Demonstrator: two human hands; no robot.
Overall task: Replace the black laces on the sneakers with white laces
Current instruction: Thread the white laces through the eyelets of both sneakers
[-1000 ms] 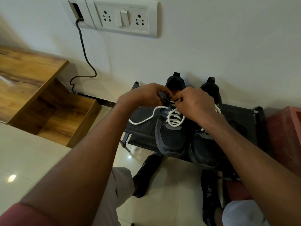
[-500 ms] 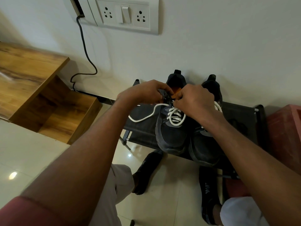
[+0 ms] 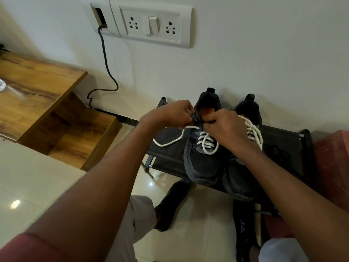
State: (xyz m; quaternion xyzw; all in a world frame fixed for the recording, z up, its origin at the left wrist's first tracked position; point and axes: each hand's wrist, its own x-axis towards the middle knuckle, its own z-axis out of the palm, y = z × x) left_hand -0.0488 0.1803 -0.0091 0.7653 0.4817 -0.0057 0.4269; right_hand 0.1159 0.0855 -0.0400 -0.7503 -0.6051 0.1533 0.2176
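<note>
Hands meeting at the top eyelets of the left dark mesh sneaker (image 3: 203, 159), which stands beside the right dark mesh sneaker (image 3: 243, 176) on a low black fabric bench (image 3: 283, 146) against the wall. Left hand (image 3: 170, 115): fingers curled, pinching the shoe's collar. Right hand (image 3: 227, 127): fingers curled at the white woven lace (image 3: 207, 141); exact grip hidden. One loose lace end trails left across the bench. The right sneaker is already laced white.
</note>
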